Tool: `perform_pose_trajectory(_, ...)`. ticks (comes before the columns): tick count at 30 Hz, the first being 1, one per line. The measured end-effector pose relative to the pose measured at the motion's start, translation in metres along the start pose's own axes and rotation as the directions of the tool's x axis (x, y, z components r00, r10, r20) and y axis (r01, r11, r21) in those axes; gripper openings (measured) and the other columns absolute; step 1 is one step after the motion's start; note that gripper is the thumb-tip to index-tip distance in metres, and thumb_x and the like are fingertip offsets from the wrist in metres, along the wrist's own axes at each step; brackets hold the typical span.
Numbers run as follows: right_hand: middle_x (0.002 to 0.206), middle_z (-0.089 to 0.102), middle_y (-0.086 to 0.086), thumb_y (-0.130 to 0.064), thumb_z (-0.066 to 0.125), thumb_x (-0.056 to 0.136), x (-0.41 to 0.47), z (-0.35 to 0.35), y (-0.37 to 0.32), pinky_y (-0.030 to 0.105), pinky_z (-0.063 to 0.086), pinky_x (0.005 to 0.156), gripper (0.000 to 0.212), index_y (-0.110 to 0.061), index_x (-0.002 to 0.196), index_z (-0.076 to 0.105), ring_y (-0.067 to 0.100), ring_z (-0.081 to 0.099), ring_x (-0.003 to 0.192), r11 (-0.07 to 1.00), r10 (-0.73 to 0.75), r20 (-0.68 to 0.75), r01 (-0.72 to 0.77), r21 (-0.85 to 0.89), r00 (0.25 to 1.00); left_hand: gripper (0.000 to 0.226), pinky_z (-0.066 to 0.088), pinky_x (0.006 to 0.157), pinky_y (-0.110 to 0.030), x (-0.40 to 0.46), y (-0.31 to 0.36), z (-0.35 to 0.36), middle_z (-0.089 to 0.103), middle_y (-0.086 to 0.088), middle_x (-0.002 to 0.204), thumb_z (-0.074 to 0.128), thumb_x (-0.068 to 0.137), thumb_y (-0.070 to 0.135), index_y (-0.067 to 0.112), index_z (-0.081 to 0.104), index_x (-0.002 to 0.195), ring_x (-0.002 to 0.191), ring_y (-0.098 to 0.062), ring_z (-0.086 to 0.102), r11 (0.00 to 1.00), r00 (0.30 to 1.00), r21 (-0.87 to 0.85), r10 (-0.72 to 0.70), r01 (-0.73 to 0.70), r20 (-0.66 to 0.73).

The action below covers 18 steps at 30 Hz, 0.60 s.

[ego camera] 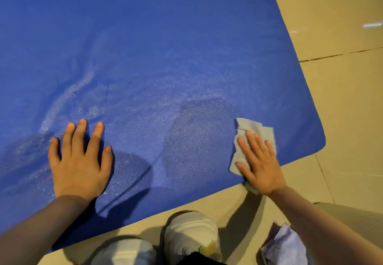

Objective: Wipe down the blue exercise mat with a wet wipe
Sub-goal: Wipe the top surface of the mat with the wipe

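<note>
The blue mat [145, 57] lies flat on the floor [342, 99], soft and light. Right hand [259, 161] presses the limp, damp wipe [255, 130] flat-fingered near the right corner; left hand [79, 159] lies spread, steadying the mat so it won't likely slide.

Blue mat [165, 57] cut off left, top; wipe [240, 153] partly hidden under right hand [259, 161].

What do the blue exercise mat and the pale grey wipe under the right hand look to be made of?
Blue exercise mat: likely foam, judging by its fine pebbled texture, soft creases and rounded corner; a damp sheen shows in patches. Pale grey wipe: probably thin nonwoven cloth, matte and crumpled, pressed flat by the right hand.
</note>
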State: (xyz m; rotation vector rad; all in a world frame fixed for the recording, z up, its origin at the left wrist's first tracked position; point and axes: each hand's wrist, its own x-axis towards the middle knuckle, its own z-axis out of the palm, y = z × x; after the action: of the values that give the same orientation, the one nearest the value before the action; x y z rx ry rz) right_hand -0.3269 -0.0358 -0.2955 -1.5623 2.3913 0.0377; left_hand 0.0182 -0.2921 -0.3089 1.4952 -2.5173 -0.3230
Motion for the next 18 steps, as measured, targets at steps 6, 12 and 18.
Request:
perform_pose_trajectory(6, 0.164, -0.009, -0.008, -0.065, 0.01, 0.095, 0.009, -0.001, 0.018, 0.043, -0.006, 0.12, 0.069, -0.035, 0.156, -0.002, 0.015, -0.009, 0.151, 0.867, 0.489, -0.033, -0.482, 0.123, 0.871, 0.06, 0.013, 0.115, -0.057, 0.001, -0.002, 0.0, 0.038, -0.021, 0.15, 0.032, 0.095, 0.041, 0.009, 0.05, 0.142, 0.144, -0.038, 0.026, 1.0, 1.0, 0.004, 0.006, -0.006, 0.001)
perform_pose_trajectory(12, 0.165, -0.003, 0.002, -0.06, 0.01, 0.099, 0.024, 0.002, -0.013, 0.054, 0.001, 0.121, 0.069, -0.024, 0.157, 0.002, 0.027, -0.003, 0.151, 0.618, 0.775, -0.029, -0.749, 0.238, 0.631, 0.059, 0.014, 0.113, -0.057, 0.001, -0.002, 0.0, 0.04, -0.022, 0.149, 0.033, 0.095, 0.039, 0.008, 0.052, 0.141, 0.143, -0.04, 0.028, 1.0, 1.0, 0.01, 0.017, -0.017, -0.025)
perform_pose_trajectory(18, 0.162, 0.02, 0.002, -0.053, 0.014, 0.102, 0.042, 0.014, -0.12, 0.059, 0.007, 0.115, 0.06, -0.026, 0.155, 0.022, 0.031, 0.014, 0.149, 0.993, 0.098, -0.101, -0.09, 0.08, 0.99, 0.06, 0.013, 0.115, -0.056, -0.001, 0.0, 0.001, 0.04, -0.021, 0.15, 0.032, 0.094, 0.04, 0.01, 0.051, 0.142, 0.144, -0.038, 0.027, 1.0, 1.0, 0.021, -0.012, 0.012, -0.004)
